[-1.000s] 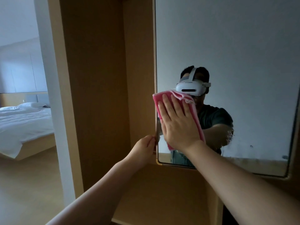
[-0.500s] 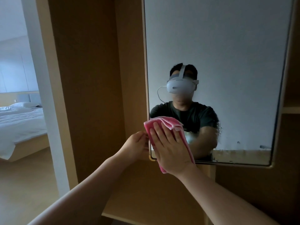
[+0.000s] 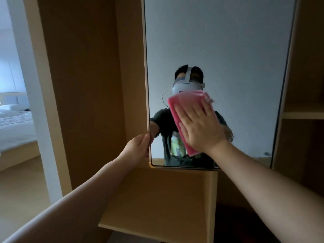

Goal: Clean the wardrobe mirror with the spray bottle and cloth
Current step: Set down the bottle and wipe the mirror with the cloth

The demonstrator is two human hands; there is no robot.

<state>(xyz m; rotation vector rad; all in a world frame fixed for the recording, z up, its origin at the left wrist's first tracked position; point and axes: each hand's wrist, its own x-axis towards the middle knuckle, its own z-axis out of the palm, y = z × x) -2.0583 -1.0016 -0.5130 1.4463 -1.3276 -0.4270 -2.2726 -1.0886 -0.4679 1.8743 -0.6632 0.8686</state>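
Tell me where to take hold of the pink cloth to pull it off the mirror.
Pinch the pink cloth at its loose top right corner, coming from above and the right. The right hand presses the rest flat on the mirror, so only that frilled corner, past the fingertips, seems to offer an edge to get behind.

The mirror is smooth, glossy glass with a few dull specks at the lower right of the frame. The pink cloth looks soft, matt and nubbly. The wardrobe panels are matt, light wood-look board. The bed linen at left is matt white fabric.
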